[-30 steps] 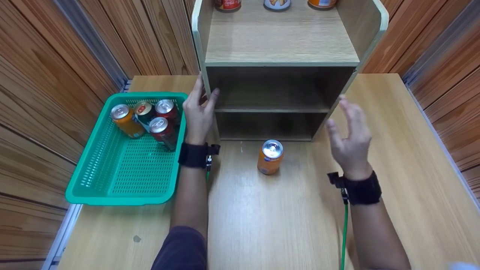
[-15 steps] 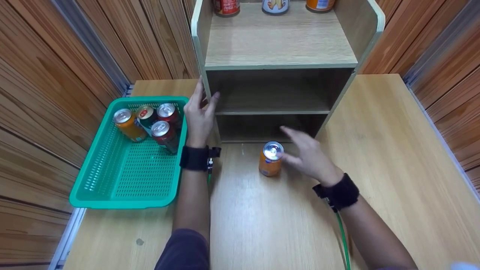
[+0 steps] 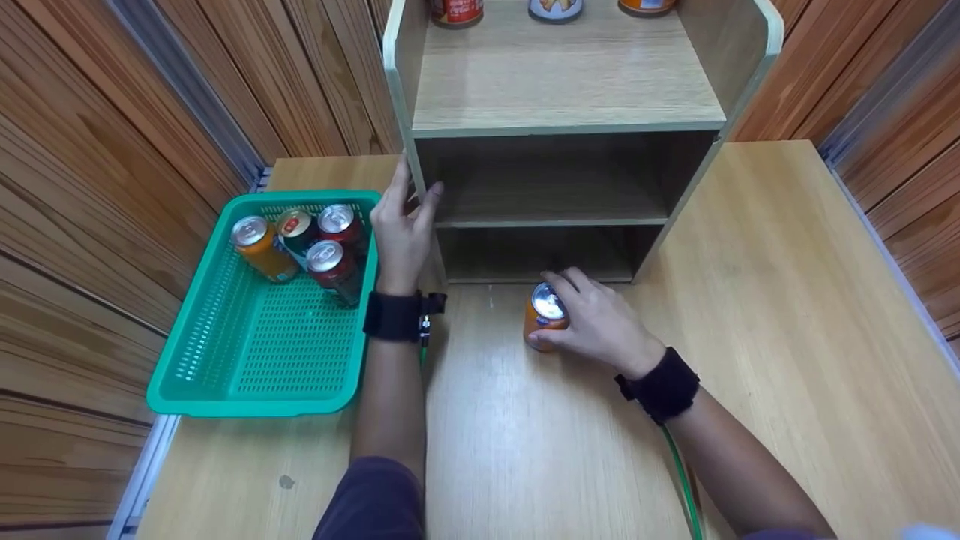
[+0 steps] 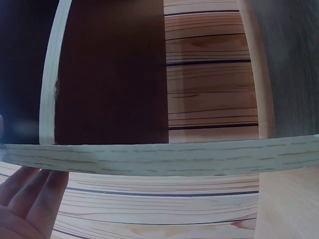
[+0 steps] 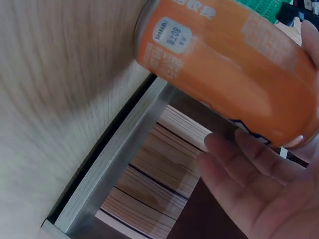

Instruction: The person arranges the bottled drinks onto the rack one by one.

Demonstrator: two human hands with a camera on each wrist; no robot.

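Four cans (image 3: 304,244) stand upright, bunched in the far corner of the green basket (image 3: 247,375) at the left edge of the desk (image 3: 787,337); one is orange, the rest red and dark. Just right of the basket I see my left hand (image 3: 397,232) resting flat against the left side panel of the wooden shelf unit (image 3: 562,97), fingers (image 4: 30,196) straight and relaxed, holding nothing. Centre of the desk, directly in front of the unit's lowest compartment, stands the orange can (image 3: 545,321), upright, silver top facing up. My right hand (image 3: 596,322) is wrapped around it from the right, fingers (image 5: 239,169) curled over the far side and thumb at the near side. The right wrist view shows the can's orange wall pressed against the palm. Along the back of the unit's top board, three more cans (image 3: 553,7) sit in a row, cut off by the frame edge.
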